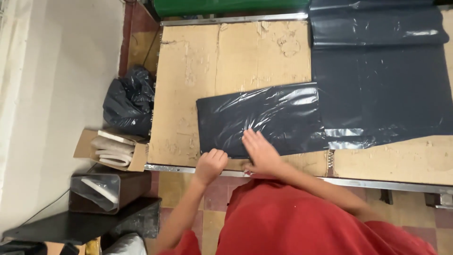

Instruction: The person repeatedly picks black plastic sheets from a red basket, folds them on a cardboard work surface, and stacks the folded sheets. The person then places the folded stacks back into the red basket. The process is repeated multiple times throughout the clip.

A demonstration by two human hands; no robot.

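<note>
A dark grey plastic packing bag point(269, 118), shiny and wrinkled, lies flat on the cardboard-covered table point(203, 61). My left hand point(211, 164) is curled at the bag's near left corner, fingers closed on its edge. My right hand point(258, 150) lies flat, fingers spread, pressing down on the bag's near edge. A stack of large dark grey plastic sheets point(382, 85) lies to the right, its left edge overlapped by the bag. I wear a red shirt.
A black rubbish bag point(130, 101) sits on the floor left of the table. An open cardboard box point(111, 150) with white folded items and a dark bin point(101, 189) stand below it. A green container point(226, 5) is beyond the table.
</note>
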